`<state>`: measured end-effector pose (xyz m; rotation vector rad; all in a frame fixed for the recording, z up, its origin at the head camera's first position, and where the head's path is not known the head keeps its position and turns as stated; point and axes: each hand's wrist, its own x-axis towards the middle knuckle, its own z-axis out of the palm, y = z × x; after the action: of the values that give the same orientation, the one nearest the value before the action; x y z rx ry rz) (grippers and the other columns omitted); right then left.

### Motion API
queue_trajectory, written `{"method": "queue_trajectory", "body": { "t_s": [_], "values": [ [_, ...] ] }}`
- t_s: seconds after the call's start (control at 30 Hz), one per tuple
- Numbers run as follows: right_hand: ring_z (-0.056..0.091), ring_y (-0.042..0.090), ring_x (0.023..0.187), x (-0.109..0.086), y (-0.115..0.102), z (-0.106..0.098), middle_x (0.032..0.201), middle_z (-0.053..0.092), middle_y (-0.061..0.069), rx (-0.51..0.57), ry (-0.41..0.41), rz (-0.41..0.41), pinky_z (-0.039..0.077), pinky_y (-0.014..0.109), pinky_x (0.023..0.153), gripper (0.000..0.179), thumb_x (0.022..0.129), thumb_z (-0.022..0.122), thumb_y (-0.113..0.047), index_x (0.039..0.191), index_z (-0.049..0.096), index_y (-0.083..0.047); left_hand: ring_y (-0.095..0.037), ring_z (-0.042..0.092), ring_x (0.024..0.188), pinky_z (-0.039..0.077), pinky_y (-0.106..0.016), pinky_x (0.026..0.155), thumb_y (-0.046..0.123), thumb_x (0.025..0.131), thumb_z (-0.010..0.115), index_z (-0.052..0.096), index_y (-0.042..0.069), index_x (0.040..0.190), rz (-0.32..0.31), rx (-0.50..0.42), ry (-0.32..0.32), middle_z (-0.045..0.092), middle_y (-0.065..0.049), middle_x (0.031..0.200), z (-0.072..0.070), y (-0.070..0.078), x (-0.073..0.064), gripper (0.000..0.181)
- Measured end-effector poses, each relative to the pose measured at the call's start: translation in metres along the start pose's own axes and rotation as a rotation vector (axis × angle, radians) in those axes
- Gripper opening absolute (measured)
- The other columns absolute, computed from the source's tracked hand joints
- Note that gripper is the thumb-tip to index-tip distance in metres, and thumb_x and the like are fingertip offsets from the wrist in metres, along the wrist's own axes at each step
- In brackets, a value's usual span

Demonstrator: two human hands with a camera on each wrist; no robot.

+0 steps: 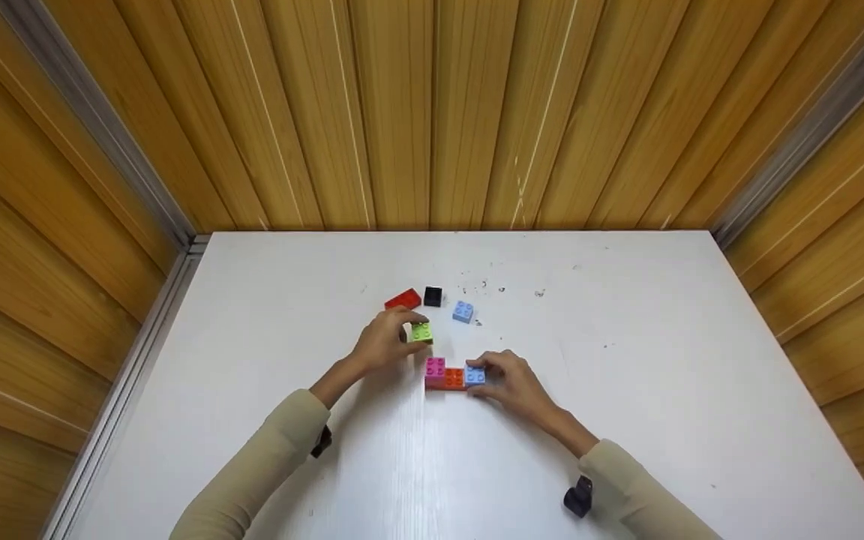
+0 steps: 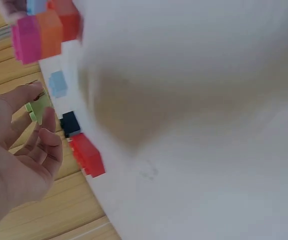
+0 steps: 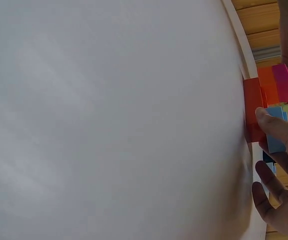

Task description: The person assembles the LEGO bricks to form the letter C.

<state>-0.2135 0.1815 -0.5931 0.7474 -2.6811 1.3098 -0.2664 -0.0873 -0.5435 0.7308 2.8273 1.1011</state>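
My left hand (image 1: 385, 341) pinches a lime green brick (image 1: 422, 331) between thumb and fingers, just above and left of a small stack. The stack has a long red base brick (image 3: 253, 102). An orange brick (image 3: 268, 85) sits at one end of it, with a pink brick (image 1: 435, 366) on top. At the other end is a light blue brick (image 1: 475, 376), which my right hand (image 1: 513, 382) pinches by its sides. Studs show between the pink and blue bricks in the head view. How firmly the blue brick is seated I cannot tell.
Behind the left hand lie a red brick (image 1: 403, 298), a black brick (image 1: 433, 296) and a second light blue brick (image 1: 463, 311). All rest on the white table (image 1: 627, 337), which has dark marks toward its back. Wood-patterned walls (image 1: 462, 112) enclose the back and sides.
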Motion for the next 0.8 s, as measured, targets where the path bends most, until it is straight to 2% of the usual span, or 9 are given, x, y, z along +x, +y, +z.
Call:
{"method": "queue_trajectory", "body": {
  "t_s": [0.17, 0.4, 0.6, 0.8],
  "values": [
    [0.061, 0.026, 0.086, 0.012, 0.002, -0.002, 0.104, 0.077, 0.008, 0.003, -0.002, 0.023, 0.049, 0.027, 0.077, 0.036, 0.076, 0.089, -0.017, 0.108, 0.075, -0.007, -0.02, 0.067, 0.077, 0.052, -0.027, 0.065, 0.02, 0.088, 0.082, 0.072, 0.007, 0.123, 0.092, 0.071, -0.002, 0.07, -0.012, 0.117, -0.012, 0.016, -0.004, 0.039],
    [0.062, 0.026, 0.087, 0.019, 0.003, -0.006, 0.102, 0.077, 0.01, 0.027, 0.013, 0.041, 0.049, 0.027, 0.077, 0.036, 0.075, 0.089, -0.015, 0.107, 0.075, -0.006, -0.02, 0.067, 0.078, 0.053, -0.024, 0.067, 0.02, 0.091, 0.079, 0.071, 0.013, 0.128, 0.133, 0.149, -0.074, 0.071, -0.008, 0.118, -0.016, 0.032, -0.01, 0.039],
    [0.063, 0.027, 0.087, 0.018, 0.005, -0.003, 0.103, 0.077, 0.01, 0.028, 0.026, 0.02, 0.052, 0.03, 0.078, 0.034, 0.075, 0.089, -0.013, 0.106, 0.074, -0.006, -0.017, 0.064, 0.074, 0.05, -0.025, 0.064, 0.023, 0.089, 0.08, 0.072, 0.012, 0.124, 0.152, 0.182, -0.1, 0.073, -0.007, 0.112, -0.01, 0.029, -0.015, 0.037],
    [0.063, 0.025, 0.088, 0.016, 0.006, 0.001, 0.105, 0.076, 0.011, 0.035, 0.017, 0.024, 0.053, 0.03, 0.079, 0.035, 0.076, 0.088, -0.012, 0.107, 0.074, -0.006, -0.016, 0.062, 0.072, 0.047, -0.022, 0.063, 0.023, 0.087, 0.082, 0.076, 0.011, 0.12, 0.116, 0.159, -0.1, 0.075, -0.006, 0.107, -0.005, 0.025, -0.014, 0.036]
  ]
}}
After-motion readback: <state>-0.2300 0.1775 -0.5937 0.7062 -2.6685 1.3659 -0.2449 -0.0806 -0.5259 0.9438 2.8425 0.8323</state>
